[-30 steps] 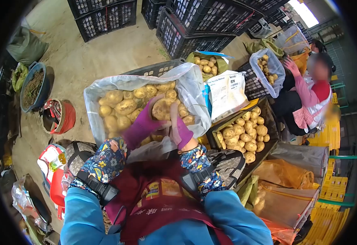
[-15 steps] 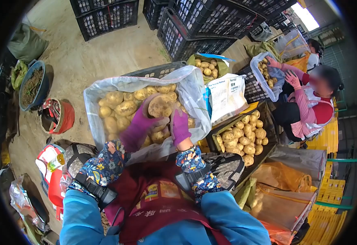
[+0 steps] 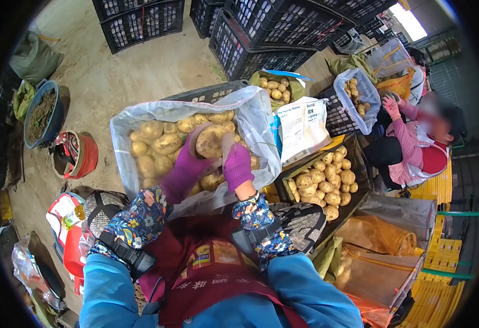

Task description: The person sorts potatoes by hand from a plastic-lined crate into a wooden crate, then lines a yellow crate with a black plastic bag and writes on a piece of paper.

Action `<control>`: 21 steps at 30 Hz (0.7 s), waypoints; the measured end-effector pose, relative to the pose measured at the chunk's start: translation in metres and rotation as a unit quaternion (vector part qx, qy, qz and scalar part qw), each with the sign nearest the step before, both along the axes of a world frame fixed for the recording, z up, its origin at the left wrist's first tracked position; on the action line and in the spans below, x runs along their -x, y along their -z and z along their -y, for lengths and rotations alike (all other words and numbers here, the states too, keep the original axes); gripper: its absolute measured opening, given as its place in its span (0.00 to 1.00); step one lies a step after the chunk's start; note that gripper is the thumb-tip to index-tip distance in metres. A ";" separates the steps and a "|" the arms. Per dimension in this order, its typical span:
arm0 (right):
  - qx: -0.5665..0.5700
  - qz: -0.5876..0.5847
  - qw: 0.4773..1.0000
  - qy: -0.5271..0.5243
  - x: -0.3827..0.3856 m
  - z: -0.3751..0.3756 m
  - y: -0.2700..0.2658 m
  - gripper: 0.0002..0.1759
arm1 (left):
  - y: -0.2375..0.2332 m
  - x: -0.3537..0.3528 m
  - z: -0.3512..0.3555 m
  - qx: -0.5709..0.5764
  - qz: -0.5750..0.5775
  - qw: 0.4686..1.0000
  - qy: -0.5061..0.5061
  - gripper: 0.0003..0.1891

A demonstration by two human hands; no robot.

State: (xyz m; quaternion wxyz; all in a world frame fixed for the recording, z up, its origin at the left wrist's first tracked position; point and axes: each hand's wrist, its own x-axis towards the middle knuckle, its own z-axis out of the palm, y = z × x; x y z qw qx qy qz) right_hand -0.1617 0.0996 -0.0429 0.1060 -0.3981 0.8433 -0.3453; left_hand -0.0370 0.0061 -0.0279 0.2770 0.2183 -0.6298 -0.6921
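Observation:
A large brown potato (image 3: 212, 141) is held up over a crate lined with a white plastic bag (image 3: 123, 143). My left hand (image 3: 187, 167), in a purple glove, wraps the potato's left and lower side. Against its right side press the fingers of my right hand (image 3: 236, 164), gloved the same way. Under both hands lie many pale yellow potatoes (image 3: 167, 144) inside the lining. Part of the lower potatoes is hidden by my gloves.
Right of the crate stands a dark bin of potatoes (image 3: 332, 177), with a printed sack (image 3: 304, 128) behind it. A co-worker (image 3: 409, 136) sits at right by another lined crate (image 3: 342, 90). Stacked black crates (image 3: 266, 44) stand ahead; a blue basin (image 3: 42, 115) and red bucket (image 3: 83, 156) at left.
The potato has turned slightly in my hands, and my right fingers have closed in on its right side. The co-worker's hands have drawn back from their crate.

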 end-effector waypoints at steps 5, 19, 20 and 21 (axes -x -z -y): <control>0.132 0.082 0.987 0.033 -0.004 0.000 0.017 0.22 | -0.031 -0.003 -0.007 -0.119 -0.005 0.993 0.001 0.43; 0.368 0.641 0.673 0.017 0.056 -0.078 -0.019 0.30 | -0.032 -0.005 0.003 -0.112 -0.016 0.989 0.100 0.34; 0.375 0.558 0.738 0.061 0.070 -0.097 -0.036 0.30 | -0.037 -0.012 0.011 -0.155 -0.037 0.985 0.068 0.33; 0.363 0.442 0.811 0.118 0.083 -0.121 -0.051 0.30 | -0.047 -0.023 0.020 -0.021 0.015 0.998 0.052 0.30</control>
